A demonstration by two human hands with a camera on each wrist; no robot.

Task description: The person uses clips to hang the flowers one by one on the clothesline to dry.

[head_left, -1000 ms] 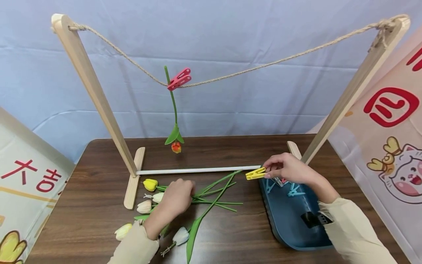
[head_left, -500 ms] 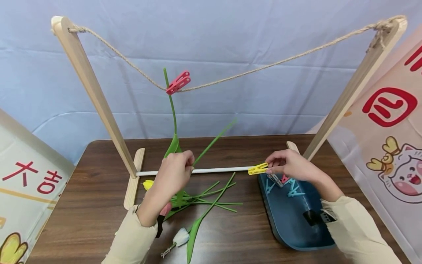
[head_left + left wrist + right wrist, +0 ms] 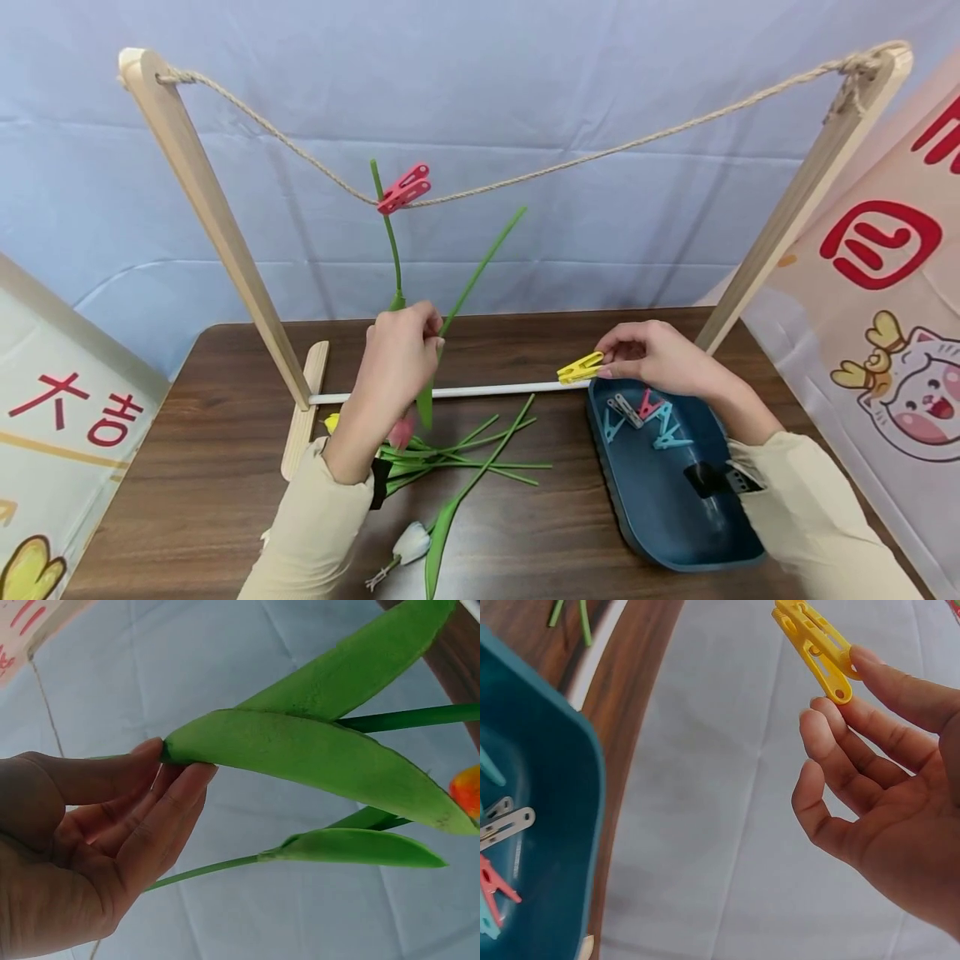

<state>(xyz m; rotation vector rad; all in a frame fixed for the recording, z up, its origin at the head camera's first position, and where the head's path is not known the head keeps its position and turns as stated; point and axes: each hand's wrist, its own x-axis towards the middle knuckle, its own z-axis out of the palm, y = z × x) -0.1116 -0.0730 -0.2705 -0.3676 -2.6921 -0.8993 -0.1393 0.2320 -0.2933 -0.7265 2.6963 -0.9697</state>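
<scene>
My left hand [image 3: 401, 354] pinches an artificial pink tulip [image 3: 480, 275] by its stem, just at the base of the leaves [image 3: 315, 750]. The stem slants upward while the pink bloom [image 3: 402, 431] hangs low behind my wrist. Between thumb and fingertips of my right hand [image 3: 656, 358] is a yellow clothespin [image 3: 580, 367], above the far edge of the blue bin. A red clothespin [image 3: 405, 188] clips another tulip [image 3: 393, 250] upside down to the rope [image 3: 600, 156]; its orange-red bloom [image 3: 466, 791] shows in the left wrist view but is hidden in the head view.
Wooden posts [image 3: 210, 217] hold up the sagging rope, with a white rod [image 3: 510, 389] low between them. Several tulip stems [image 3: 480, 467] and a white tulip [image 3: 412, 543] lie on the table. The blue bin [image 3: 682, 533] holds several clothespins [image 3: 667, 425].
My left hand has picked up the pink tulip from the pile and lifted it toward the rope. My right hand, with the yellow clothespin, has risen slightly.
</scene>
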